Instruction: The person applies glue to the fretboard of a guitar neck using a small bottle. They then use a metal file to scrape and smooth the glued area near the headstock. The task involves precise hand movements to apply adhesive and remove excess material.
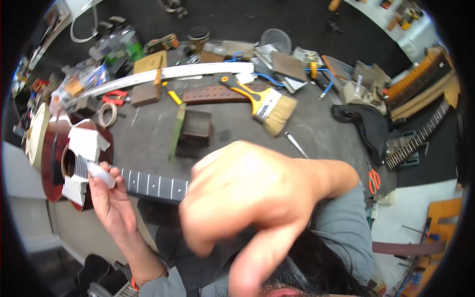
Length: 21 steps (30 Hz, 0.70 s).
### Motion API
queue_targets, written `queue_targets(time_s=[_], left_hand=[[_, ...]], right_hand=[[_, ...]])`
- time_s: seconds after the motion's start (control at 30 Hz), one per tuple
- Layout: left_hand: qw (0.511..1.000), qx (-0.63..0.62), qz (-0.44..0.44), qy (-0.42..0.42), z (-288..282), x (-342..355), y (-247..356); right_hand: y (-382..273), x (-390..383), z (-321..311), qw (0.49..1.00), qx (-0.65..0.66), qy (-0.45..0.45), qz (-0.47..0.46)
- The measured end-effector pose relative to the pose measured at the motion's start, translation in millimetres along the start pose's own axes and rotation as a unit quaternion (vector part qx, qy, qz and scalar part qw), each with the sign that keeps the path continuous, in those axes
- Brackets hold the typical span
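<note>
My left hand point(111, 203) grips a small translucent white bottle point(101, 175) over the guitar's neck near the soundhole. The dark red acoustic guitar point(52, 168) has white paper point(84, 141) taped on both sides of the fretboard point(151, 185), whose strip of inlaid frets runs rightward behind my right hand point(255, 200). That hand is large and blurred, close to the camera, with fingers bent and thumb apart; I see nothing in it, though its palm is hidden.
Beyond lie a metal block point(197, 126), a wide brush point(274, 111), a wrench point(296, 145), red-handled pliers point(114, 97), orange scissors point(373, 178), spray bottles point(131, 44) and a long white straightedge point(198, 69). Another fretted neck point(415, 138) lies at the right.
</note>
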<state>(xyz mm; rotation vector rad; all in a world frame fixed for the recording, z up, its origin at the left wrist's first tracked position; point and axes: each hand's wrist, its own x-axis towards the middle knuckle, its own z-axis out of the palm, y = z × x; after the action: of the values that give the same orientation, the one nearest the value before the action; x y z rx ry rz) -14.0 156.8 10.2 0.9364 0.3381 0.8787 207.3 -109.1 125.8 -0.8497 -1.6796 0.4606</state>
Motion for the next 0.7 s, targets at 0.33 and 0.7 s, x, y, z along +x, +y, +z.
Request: queue_targets(time_s=[0.33,0.7], left_hand=[[1.000,0.001,-0.012,-0.005,-3.3,7.4,-8.7],[1.000,-0.026,0.015,-0.003,-2.1,6.0,5.4]], right_hand=[[-2.6,52.5,5.9,0.991,-0.112,0.063,-0.029],[139.0,-20.9,-21.8,0.783,-0.558,-0.167,0.221]])
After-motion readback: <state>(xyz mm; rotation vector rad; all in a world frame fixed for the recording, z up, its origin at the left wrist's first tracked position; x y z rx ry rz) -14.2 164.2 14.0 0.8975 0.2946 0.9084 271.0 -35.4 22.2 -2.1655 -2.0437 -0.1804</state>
